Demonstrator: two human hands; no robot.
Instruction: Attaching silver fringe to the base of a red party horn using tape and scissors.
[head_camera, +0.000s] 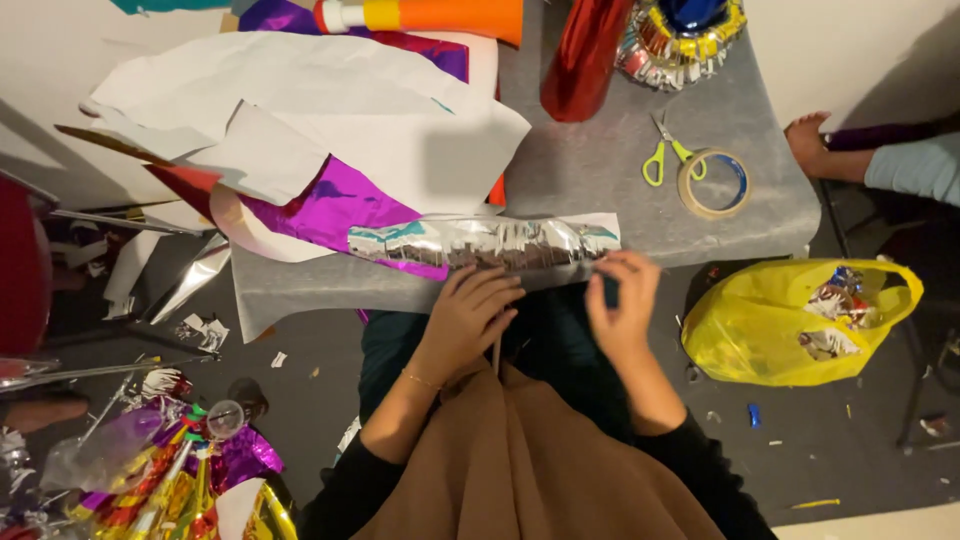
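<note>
Along the grey surface (600, 170) edge, left hand (470, 315) presses flat — fingers spread — on the silver foil roll (480, 243), right hand (625, 305) pinching its end.

Grey table (600, 160) over a dark floor (820, 440)
Foil and paper scraps litter the floor; white wall (850, 40) beyond

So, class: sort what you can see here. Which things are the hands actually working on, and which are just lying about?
In use:
left hand pressing on the silver foil strip
right hand pinching that strip's right end
grey table, which bears the strip

Lying about:
yellow-handled scissors
tape roll
white paper sheets
purple foil
red foil roll
yellow plastic bag on the floor
</note>
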